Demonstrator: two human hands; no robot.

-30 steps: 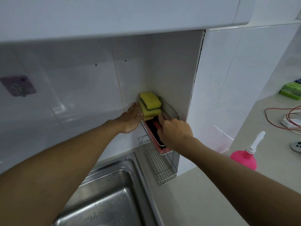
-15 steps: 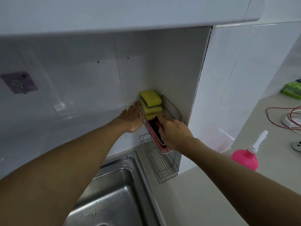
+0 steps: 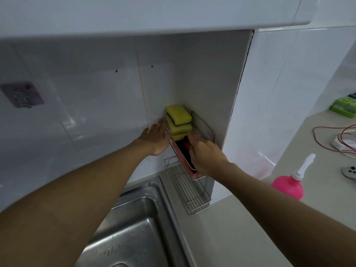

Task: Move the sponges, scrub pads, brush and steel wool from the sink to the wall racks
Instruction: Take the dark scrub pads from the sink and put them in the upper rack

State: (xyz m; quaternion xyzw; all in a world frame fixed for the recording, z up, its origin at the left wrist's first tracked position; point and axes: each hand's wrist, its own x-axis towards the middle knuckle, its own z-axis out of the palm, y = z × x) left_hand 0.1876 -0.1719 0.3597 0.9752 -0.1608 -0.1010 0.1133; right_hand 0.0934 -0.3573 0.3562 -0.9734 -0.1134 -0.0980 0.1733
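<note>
Three yellow sponges [image 3: 179, 120] with dark green backs are stacked at the far end of the upper wall rack [image 3: 204, 128]. In front of them the rack holds red and black scrub pads [image 3: 182, 149]. My right hand [image 3: 204, 155] reaches into this rack, its fingers curled down onto the pads; I cannot tell whether it grips one. My left hand [image 3: 156, 137] lies flat and open against the rack's left side, beside the sponge stack. The lower wire rack [image 3: 190, 191] below holds nothing that I can see. The steel sink [image 3: 134, 224] is at the bottom.
A pink spray bottle [image 3: 289, 187] stands on the counter at the right. Red wires [image 3: 335, 135], a white device and a green object [image 3: 344, 109] lie farther right. A purple hook plate [image 3: 22, 97] is stuck on the tiled wall at the left.
The view has shifted slightly to the left and down. Both hands stay at the upper rack; the right hand has pushed a little deeper toward the sponges.
</note>
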